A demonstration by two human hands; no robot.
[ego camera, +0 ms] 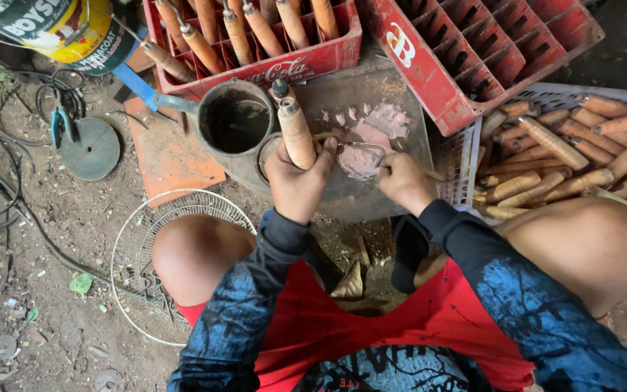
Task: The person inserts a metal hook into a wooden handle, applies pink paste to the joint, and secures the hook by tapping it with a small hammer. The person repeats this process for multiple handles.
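Pink putty (371, 138) is spread on a flat grey board (342, 94) on the ground, just in front of the two hands. A wooden tool handle (295, 131) with a metal end is held in the left hand (295, 181). The grip of that hand is closed tight around the lower part of the handle. The handle's long side points up and away from the person, toward a dark metal pot (236, 120). A small putty knife (361, 149) is held in the right hand (404, 181), with the fingers shut around its thin handle. The blade is laid on the pink putty, to the right of the wooden handle and very near it. Of the two hands, the right one is closer to the putty.

More wooden handles are stood up in a red crate (313, 62) behind the pot. A second red crate (488, 65) is tipped beside it. A pile of handles (560, 152) is kept in a white basket (466, 167) on the right. The floor (52, 254) is bare dirt and dusty, with black wires (1, 181), a round wire fan guard (161, 239) and a paint can (59, 29) lying about.
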